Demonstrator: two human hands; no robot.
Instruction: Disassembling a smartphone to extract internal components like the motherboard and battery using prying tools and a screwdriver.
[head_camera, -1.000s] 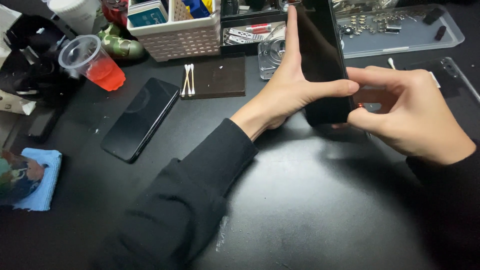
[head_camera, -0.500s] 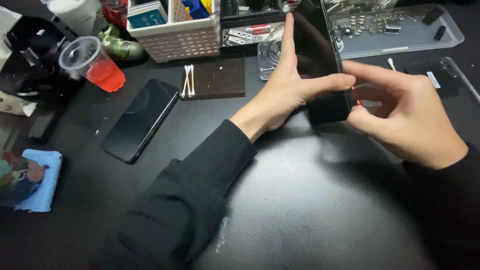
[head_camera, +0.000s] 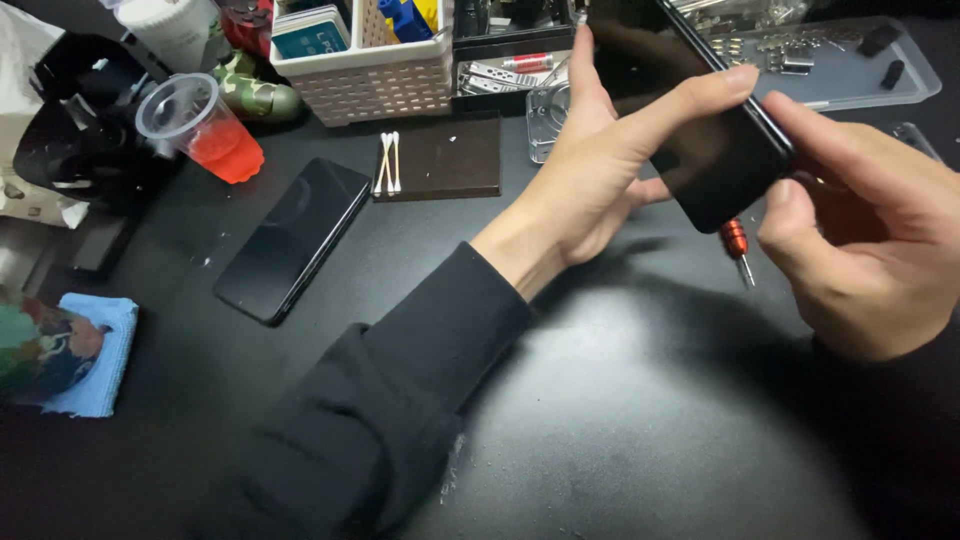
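1. Black phone (head_camera: 700, 120) is held up off the dark table (head_camera: 620, 420), tilted, between our two hands at upper right.
2. Our left hand (head_camera: 600, 170) sits behind and left of the phone; its fingers (head_camera: 690, 100) are spread wide, index across the dark face, thumb reaching to the lower edge, the rest behind the back.
3. Our right hand (head_camera: 870, 240) is curled, fingertips closed on the phone's lower right corner, thumb just under it.
4. Red-handled screwdriver (head_camera: 737, 245) shows just below the phone, tip down; we cannot tell if the right hand touches it.
5. Second black phone (head_camera: 292, 240) lies flat on the table, well left of both hands.
6. Cotton swabs (head_camera: 388, 162) rest on a brown pad (head_camera: 450, 158) near the left hand.
7. Plastic cup (head_camera: 200, 125) with red liquid is tilted at far left; a white basket (head_camera: 365, 75) stands behind the pad.
8. Blue cloth (head_camera: 95, 350) lies at the left edge.
9. Clear tray (head_camera: 840, 70) with small parts sits behind the held phone.
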